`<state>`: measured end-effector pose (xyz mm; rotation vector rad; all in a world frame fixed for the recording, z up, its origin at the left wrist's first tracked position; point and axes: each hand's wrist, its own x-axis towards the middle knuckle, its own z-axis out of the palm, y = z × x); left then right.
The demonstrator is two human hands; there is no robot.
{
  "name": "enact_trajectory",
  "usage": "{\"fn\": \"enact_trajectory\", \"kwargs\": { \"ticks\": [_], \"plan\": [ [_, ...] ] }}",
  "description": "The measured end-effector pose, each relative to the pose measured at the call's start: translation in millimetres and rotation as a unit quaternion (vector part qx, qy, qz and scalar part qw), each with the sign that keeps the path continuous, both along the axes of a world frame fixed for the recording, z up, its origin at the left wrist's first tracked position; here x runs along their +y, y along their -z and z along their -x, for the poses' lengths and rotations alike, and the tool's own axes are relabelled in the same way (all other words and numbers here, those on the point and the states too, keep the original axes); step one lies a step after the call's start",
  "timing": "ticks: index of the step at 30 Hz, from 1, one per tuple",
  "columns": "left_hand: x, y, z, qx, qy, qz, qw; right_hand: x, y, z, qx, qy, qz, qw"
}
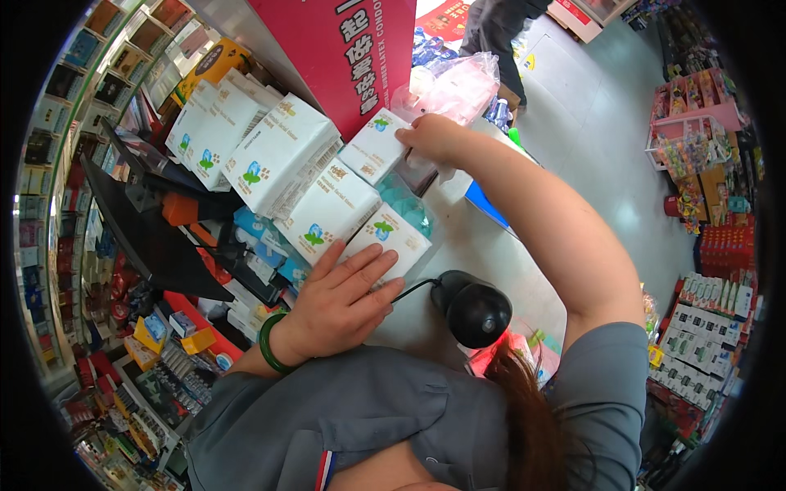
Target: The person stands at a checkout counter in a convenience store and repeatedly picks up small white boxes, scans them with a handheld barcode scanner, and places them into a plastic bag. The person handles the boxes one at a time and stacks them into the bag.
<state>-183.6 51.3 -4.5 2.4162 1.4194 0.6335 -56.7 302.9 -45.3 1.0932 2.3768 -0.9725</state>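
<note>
White packs of facial tissue lie in stacks on a counter. My left hand (347, 301) rests, fingers spread, on the near edge of a tissue pack (387, 242) and touches the larger pack (328, 208) beside it. At the far side, my right hand (433, 141) grips the corner of another tissue pack (376, 144) between thumb and fingers. Under and between these packs shows clear plastic packaging with teal contents (405, 202). Taller packs (279, 156) stand to the left. A pinkish plastic bag (457, 89) lies just beyond my right hand.
A black barcode scanner (476, 310) on a stand, with its cable, is close to my body. A monitor (153, 227) is at the left, a large pink box (350, 49) at the far side. Another person's dark-clothed leg (503, 49) is beyond the counter; shelves of goods (706, 331) are right.
</note>
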Motion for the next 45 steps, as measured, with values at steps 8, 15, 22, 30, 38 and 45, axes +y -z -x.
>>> {"fn": "enact_trajectory", "kwargs": {
  "ticks": [8, 15, 22, 30, 38, 45],
  "plan": [
    [0, 4, -1, -0.042, -0.005, 0.019, 0.999, -8, 12, 12, 0.034, 0.126, -0.002, 0.991],
    [0, 1, 0, -0.048, 0.019, 0.005, 0.999, -16, -13, 2, 0.047, 0.197, 0.031, 0.979],
    [1, -4, 2, -0.079, 0.034, -0.042, 0.995, -27, -87, -60, 0.201, 0.176, -0.107, 0.958],
    [-19, -10, -6, -0.095, 0.071, -0.078, 0.990, -178, -172, -201, 0.118, 0.289, -0.116, 0.943],
    [-35, -16, -29, -0.094, 0.152, -0.068, 0.981, -338, -85, -215, -0.100, 0.343, -0.149, 0.922],
    [-49, -17, -26, -0.091, 0.149, -0.100, 0.980, -373, -47, -195, -0.032, 0.422, -0.151, 0.893]
  ]
}}
